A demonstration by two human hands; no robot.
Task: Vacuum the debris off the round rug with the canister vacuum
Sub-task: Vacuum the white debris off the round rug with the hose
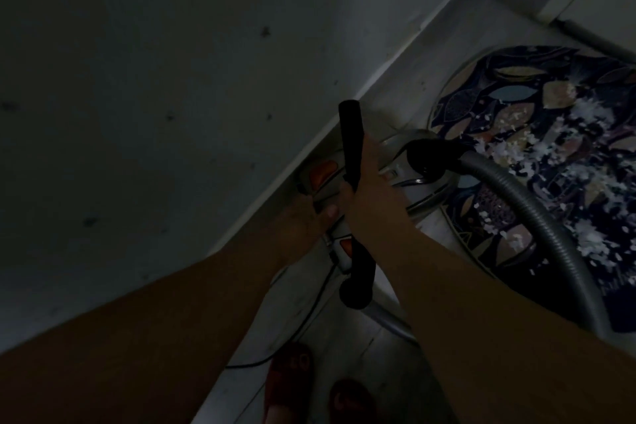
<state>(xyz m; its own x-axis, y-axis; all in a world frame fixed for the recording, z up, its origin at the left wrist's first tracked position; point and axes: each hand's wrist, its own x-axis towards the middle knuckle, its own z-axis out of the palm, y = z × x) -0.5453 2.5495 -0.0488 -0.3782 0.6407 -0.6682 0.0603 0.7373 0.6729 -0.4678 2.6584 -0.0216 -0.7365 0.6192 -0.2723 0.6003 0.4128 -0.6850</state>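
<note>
While the right hand [364, 182] grips the black handle [351, 141], the left hand [306, 217] rests on the canister vacuum [394, 151], finger set too dark to judge. Debris [585, 162] covers the round rug [516, 96] alongside; the hose [537, 217] lying across it may scatter flakes.

Nothing's really readable here, just some faint marks on the red slippers [292, 368], way too dark to make out.
</note>
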